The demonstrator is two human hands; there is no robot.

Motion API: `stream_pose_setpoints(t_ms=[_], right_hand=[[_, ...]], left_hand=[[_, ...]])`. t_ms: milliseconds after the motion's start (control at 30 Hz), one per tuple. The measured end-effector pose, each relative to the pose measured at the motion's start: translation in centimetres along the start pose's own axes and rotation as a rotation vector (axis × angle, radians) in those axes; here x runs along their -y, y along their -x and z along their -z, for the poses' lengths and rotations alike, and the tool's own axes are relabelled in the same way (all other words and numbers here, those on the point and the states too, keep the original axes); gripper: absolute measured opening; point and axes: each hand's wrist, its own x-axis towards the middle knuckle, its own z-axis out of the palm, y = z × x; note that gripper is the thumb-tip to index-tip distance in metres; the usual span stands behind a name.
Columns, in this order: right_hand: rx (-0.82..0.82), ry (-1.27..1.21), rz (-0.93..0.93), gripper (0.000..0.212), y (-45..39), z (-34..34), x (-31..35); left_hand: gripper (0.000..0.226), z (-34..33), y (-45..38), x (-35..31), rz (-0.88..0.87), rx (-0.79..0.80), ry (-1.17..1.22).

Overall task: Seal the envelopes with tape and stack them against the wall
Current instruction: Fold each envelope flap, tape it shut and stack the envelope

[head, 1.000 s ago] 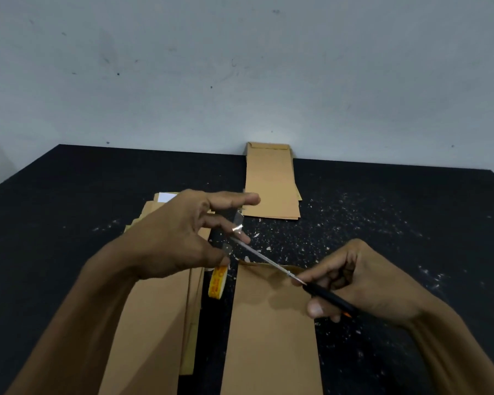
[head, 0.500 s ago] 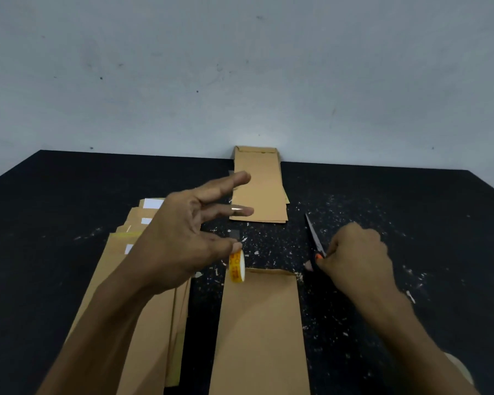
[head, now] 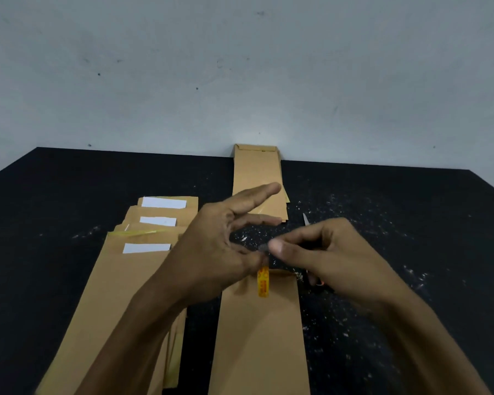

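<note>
A long brown envelope [head: 261, 337] lies flat on the black table [head: 54, 195], right under the hands. One pile [head: 258, 181] sits by the wall, one fanned pile [head: 120, 280] lies left. The left hand [head: 211, 252] pinches the yellow tape roll [head: 263, 282] (top fingers straight). The right hand [head: 325, 260] pinches the tape's end.

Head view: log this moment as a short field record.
left hand: holds the tape roll, upper fingers spread
right hand: pinches at the tape end beside the left thumb
envelope in work: flat under both hands
unsealed pile: on the left, fanned
sealed stack: against the wall
scissors: on the table, mostly hidden by the right hand
</note>
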Motion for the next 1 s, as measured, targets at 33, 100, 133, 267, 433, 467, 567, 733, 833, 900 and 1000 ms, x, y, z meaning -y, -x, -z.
stream_pose_setpoints(t_ms=[33, 100, 133, 267, 433, 467, 567, 733, 833, 900, 1000], right_hand=[[0.069, -0.08, -0.016, 0.025, -0.1, -0.2, -0.1], [0.116, -0.178, -0.039, 0.03, -0.5, -0.3, -1.0], [0.107, -0.233, -0.048, 0.031, -0.7, -0.3, -1.5], [-0.01, -0.398, -0.001, 0.027, -0.8, -0.7, -2.4], [-0.217, -0.429, 0.088, 0.024, -1.4, -1.7, -2.2], [-0.258, -0.422, 0.098, 0.021, -1.6, -1.9, -2.1], [-0.403, -0.47, 0.088, 0.009, -2.5, -2.2, -2.1], [-0.478, -0.424, 0.026, 0.006, -4.3, -2.1, -2.5], [-0.504, -0.353, -0.054, 0.006, -5.3, -2.3, -3.6], [-0.531, -0.22, -0.073, 0.009, -5.9, -2.2, -4.7], [-0.528, 0.113, -0.083, 0.006, -6.7, -2.1, -6.0]], left_hand=[[0.087, -0.1, 0.0, 0.0, -0.001, 0.01, 0.003], [0.086, -0.5, -0.1, 0.0, 0.003, 0.027, 0.013], [0.087, -0.6, -0.1, 0.0, 0.016, 0.029, 0.024], [0.091, -0.6, -0.1, 0.8, 0.06, -0.037, 0.123], [0.095, -0.6, -0.6, 1.5, 0.052, -0.268, 0.245], [0.092, -0.6, -0.8, 1.5, 0.047, -0.304, 0.233], [0.082, -0.6, -0.9, 1.8, 0.049, -0.393, 0.059], [0.078, -1.3, -0.9, 3.3, 0.169, -0.383, -0.373], [0.037, -2.0, -1.3, 4.4, 0.134, -0.388, -0.553], [0.013, -2.2, -1.7, 4.8, 0.126, -0.382, -0.648], [0.01, -2.2, -2.3, 5.3, 0.174, -0.327, -0.77]])
